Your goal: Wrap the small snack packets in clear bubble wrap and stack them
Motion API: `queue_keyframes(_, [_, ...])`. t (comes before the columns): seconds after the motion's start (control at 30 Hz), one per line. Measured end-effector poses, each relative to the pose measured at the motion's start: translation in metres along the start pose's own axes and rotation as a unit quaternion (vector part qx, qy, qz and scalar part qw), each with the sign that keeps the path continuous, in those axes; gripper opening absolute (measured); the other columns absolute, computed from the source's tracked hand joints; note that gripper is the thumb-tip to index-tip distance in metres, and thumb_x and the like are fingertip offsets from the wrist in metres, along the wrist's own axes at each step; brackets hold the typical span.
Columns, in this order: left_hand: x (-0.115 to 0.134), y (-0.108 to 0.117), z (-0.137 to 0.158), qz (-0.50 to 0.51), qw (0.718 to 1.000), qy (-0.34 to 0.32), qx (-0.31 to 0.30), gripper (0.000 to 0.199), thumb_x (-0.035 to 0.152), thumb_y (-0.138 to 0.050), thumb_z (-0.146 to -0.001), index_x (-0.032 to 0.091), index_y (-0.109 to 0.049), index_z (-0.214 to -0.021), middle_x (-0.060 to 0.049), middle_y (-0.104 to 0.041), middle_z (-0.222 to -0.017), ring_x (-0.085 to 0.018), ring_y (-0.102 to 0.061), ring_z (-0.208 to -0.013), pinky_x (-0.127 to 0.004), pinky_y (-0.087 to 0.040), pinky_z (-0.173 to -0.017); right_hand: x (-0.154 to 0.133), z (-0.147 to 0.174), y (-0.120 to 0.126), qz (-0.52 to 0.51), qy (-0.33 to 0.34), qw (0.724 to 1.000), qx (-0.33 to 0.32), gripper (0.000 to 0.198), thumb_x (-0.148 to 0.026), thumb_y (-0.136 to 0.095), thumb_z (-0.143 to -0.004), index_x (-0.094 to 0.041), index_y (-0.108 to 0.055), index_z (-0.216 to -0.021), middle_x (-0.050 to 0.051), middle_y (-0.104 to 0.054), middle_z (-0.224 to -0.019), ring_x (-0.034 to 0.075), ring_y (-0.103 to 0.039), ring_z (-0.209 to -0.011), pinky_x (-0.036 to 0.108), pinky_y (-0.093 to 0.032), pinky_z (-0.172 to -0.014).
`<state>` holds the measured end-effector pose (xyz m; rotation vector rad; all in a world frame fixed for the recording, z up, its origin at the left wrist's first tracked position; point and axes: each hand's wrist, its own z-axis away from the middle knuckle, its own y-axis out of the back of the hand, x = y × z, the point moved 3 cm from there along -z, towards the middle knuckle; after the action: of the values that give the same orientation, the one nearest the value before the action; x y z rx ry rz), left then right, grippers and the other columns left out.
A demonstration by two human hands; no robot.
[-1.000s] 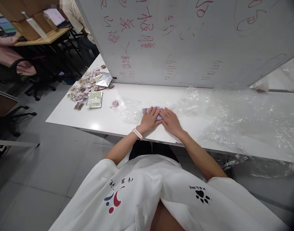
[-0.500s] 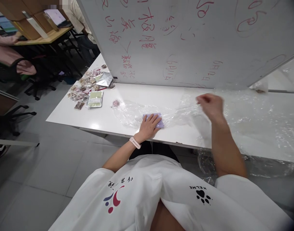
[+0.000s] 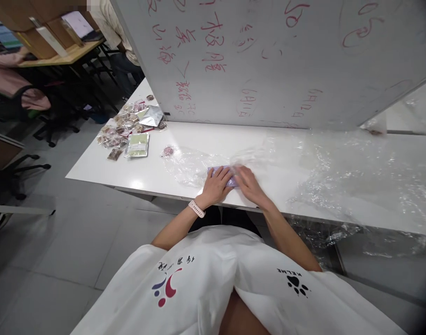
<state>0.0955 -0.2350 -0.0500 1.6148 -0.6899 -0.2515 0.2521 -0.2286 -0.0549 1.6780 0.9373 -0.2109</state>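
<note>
My left hand point(image 3: 217, 187) lies flat, fingers spread, on a purple flat rectangular item point(image 3: 213, 171) near the table's front edge. Clear plastic film point(image 3: 186, 167) spreads out to the left of that item and also past its right side. Against the item's right end is my right hand point(image 3: 250, 187), its fingers pointing left and their tips smeared by motion. Film lies around those fingertips; whether they grip it is not clear. Both hands partly cover the purple item. A small round pinkish thing point(image 3: 168, 151) sits at the film's left end.
Many small clear packets point(image 3: 117, 130), a green-labelled pouch point(image 3: 138, 145) and a silver pouch point(image 3: 152, 116) lie at the table's left end. A whiteboard point(image 3: 261, 60) stands along the back. More loose film point(image 3: 366, 177) covers the right side and hangs over the front edge.
My right hand has come left and down from above the film on the right to the purple item, and the film there has shifted. My left hand stays in place.
</note>
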Motion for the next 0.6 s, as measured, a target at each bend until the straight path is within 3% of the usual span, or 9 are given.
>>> queue_keyframes(0.1, [-0.002, -0.008, 0.000, 0.009, 0.999, 0.022, -0.043, 0.045, 0.024, -0.045, -0.095, 0.008, -0.055, -0.137, -0.021, -0.062, -0.136, -0.034, -0.054, -0.132, -0.057, -0.034, -0.114, -0.021, -0.017, -0.016, -0.026, 0.058, 0.997, -0.049, 0.050, -0.041, -0.025, -0.106, -0.021, -0.059, -0.137, 0.010, -0.058, -0.144, 0.022, -0.048, -0.138, 0.046, -0.038, -0.113])
queue_keyframes(0.2, [0.001, -0.013, 0.006, 0.041, 0.994, 0.074, -0.066, 0.043, 0.019, -0.046, -0.093, 0.004, -0.060, -0.130, -0.023, -0.070, -0.115, -0.034, -0.064, -0.115, -0.053, -0.047, -0.103, -0.035, -0.015, -0.021, -0.019, 0.067, 0.995, -0.073, 0.047, -0.036, -0.025, -0.107, -0.026, -0.060, -0.136, 0.004, -0.055, -0.147, 0.020, -0.044, -0.141, 0.046, -0.035, -0.115])
queue_keyframes(0.3, [0.012, -0.010, 0.026, 0.057, 0.992, 0.108, 0.012, 0.038, 0.020, -0.050, -0.091, 0.010, -0.064, -0.125, -0.019, -0.071, -0.116, -0.034, -0.062, -0.118, -0.057, -0.042, -0.108, -0.043, -0.006, -0.024, -0.025, 0.076, 0.991, -0.108, 0.047, -0.038, -0.025, -0.107, -0.029, -0.060, -0.136, 0.001, -0.053, -0.149, 0.019, -0.042, -0.142, 0.043, -0.036, -0.114])
queue_keyframes(0.43, [0.024, -0.003, 0.080, 0.068, 0.975, 0.157, 0.143, 0.024, 0.025, -0.056, -0.091, 0.022, -0.068, -0.112, -0.012, -0.069, -0.121, -0.033, -0.055, -0.129, -0.063, -0.028, -0.117, -0.054, 0.004, -0.031, -0.014, 0.107, 0.984, -0.145, 0.046, -0.040, -0.028, -0.107, -0.030, -0.057, -0.141, 0.000, -0.049, -0.153, 0.018, -0.042, -0.142, 0.041, -0.037, -0.113])
queue_keyframes(0.53, [0.017, 0.002, 0.131, 0.120, 0.926, 0.254, 0.251, 0.013, 0.034, -0.062, -0.090, 0.026, -0.068, -0.097, -0.010, -0.069, -0.112, -0.030, -0.059, -0.119, -0.060, -0.034, -0.113, -0.057, 0.007, -0.037, 0.020, 0.117, 0.981, -0.150, 0.044, -0.041, -0.032, -0.107, -0.032, -0.053, -0.145, 0.000, -0.048, -0.154, 0.020, -0.042, -0.143, 0.042, -0.037, -0.113])
queue_keyframes(0.6, [0.003, 0.002, 0.161, 0.197, 0.855, 0.369, 0.307, 0.020, 0.043, -0.069, -0.084, 0.025, -0.063, -0.090, -0.008, -0.068, -0.102, -0.028, -0.062, -0.107, -0.055, -0.043, -0.105, -0.058, 0.008, -0.039, 0.039, 0.125, 0.979, -0.154, 0.045, -0.045, -0.037, -0.105, -0.033, -0.051, -0.146, 0.001, -0.046, -0.155, 0.022, -0.041, -0.143, 0.043, -0.036, -0.113])
